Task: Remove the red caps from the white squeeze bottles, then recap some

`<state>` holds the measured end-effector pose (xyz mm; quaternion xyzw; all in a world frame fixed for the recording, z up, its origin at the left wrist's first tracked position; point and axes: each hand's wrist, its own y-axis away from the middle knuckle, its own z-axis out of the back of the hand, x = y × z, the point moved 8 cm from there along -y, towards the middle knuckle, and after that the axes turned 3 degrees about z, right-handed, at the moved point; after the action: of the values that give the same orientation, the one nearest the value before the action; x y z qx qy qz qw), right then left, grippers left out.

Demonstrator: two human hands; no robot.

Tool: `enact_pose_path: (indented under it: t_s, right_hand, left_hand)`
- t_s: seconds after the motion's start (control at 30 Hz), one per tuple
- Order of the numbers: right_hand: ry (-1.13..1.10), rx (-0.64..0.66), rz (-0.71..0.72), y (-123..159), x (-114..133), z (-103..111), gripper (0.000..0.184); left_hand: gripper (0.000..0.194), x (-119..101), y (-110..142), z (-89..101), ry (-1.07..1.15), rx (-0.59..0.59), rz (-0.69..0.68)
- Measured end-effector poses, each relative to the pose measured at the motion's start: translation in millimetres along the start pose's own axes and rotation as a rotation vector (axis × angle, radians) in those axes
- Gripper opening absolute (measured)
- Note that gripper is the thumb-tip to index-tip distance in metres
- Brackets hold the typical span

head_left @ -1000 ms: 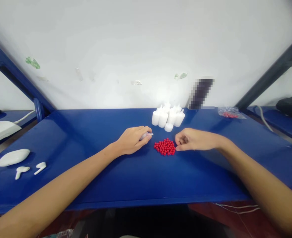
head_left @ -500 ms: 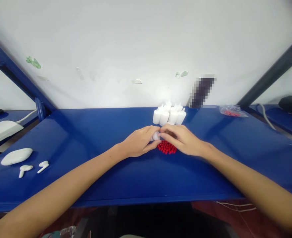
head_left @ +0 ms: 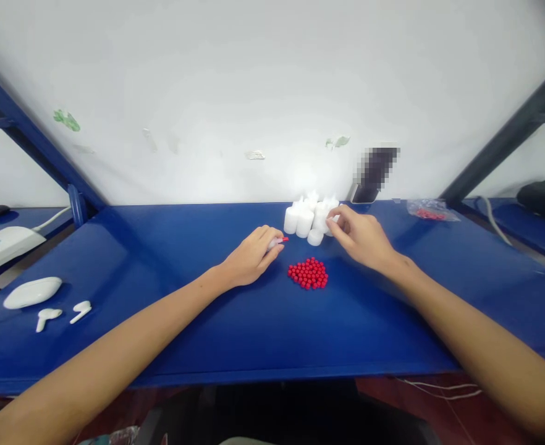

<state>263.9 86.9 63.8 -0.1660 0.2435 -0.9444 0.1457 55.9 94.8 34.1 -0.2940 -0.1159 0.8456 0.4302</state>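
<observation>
My left hand (head_left: 256, 253) is closed round a small white squeeze bottle (head_left: 274, 244), mostly hidden by the fingers, with a red cap (head_left: 285, 239) at its tip pointing right. My right hand (head_left: 360, 235) is at the right end of a cluster of white squeeze bottles (head_left: 304, 221), its thumb and forefinger closed on one bottle (head_left: 330, 224) that the hand partly covers. A short round white piece (head_left: 316, 237) lies in front of the cluster. Nearer me, between the hands, several small red caps (head_left: 308, 274) are gathered in a patch.
The blue table (head_left: 198, 334) meets a white wall. At left lie a white earbud case (head_left: 32, 292) and two earbuds (head_left: 47, 317). A phone (head_left: 369, 185) leans on the wall. A clear bag with red pieces (head_left: 432, 211) lies at back right; a power strip (head_left: 4, 247) is far left.
My hands have come apart. The left moved slightly left and back with the bottle, whose red cap now shows; the right moved to the bottle cluster. The patch of red caps is uncovered.
</observation>
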Motion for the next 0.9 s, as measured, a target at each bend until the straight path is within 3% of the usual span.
enact_pose_path:
  t_s: [0.2,0.37,0.53,0.7,0.9]
  right_hand:
    - [-0.007,0.114,-0.014,2.0,1.4,-17.3,0.026]
    - [-0.118,0.098,0.048,5.1,12.3,-10.2,0.025]
    - [-0.194,0.338,0.209,12.7,29.1,-23.3,0.017]
    - [-0.284,0.482,0.189,16.3,26.2,-39.2,0.020]
    - [-0.298,0.487,0.139,15.0,21.8,-47.1,0.025]
  left_hand:
    - [0.028,-3.0,-0.6,-2.7,-0.047,0.056,-0.010]
    - [0.024,1.0,0.2,-9.7,-0.109,0.156,0.032]
    - [0.024,-1.1,0.3,-9.6,-0.130,0.169,0.025]
    - [0.023,-0.3,0.6,-8.0,-0.133,0.154,0.050]
    - [0.021,1.2,0.3,-7.2,-0.161,0.134,0.058]
